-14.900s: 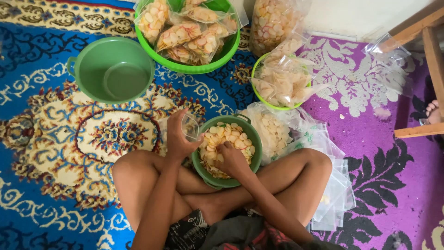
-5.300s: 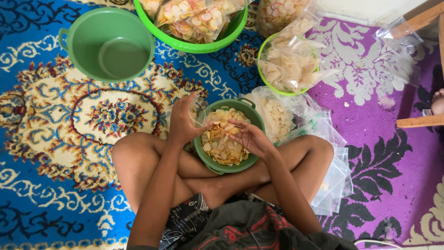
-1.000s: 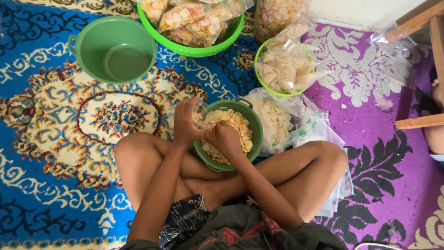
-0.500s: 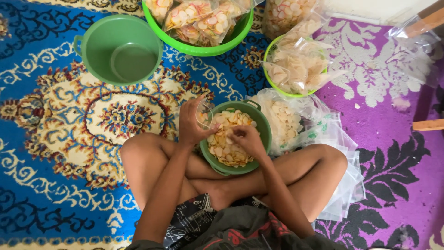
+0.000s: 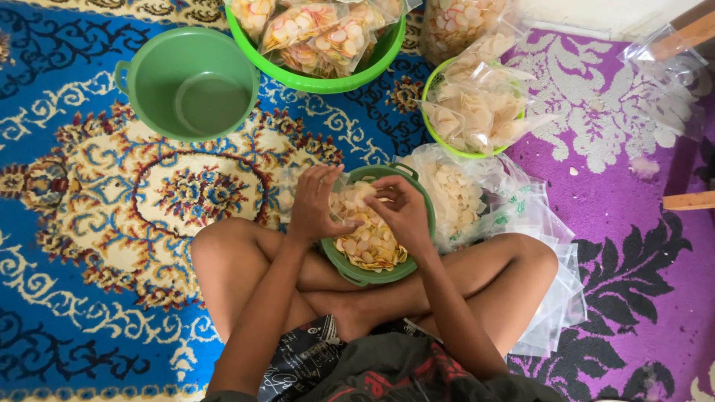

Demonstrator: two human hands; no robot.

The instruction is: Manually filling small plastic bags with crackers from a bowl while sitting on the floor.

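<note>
Knees are spreading wide on the carpet (image 5: 82, 246), and a green bowl (image 5: 417, 257) of pale chips (image 5: 369, 242) is sitting between them. Left hand (image 5: 314, 202) is gripping a small clear bag (image 5: 344, 199) over the bowl's left rim, fingers curled around it. Right hand (image 5: 402, 212) is pinching chips at the bag's mouth. Just beside the bowl, loose clear bags (image 5: 555, 290) are lying flat. Farther out, an empty green bucket (image 5: 190, 82) is standing, and a bright green basin (image 5: 320, 74) is holding filled packets (image 5: 313, 33).
</note>
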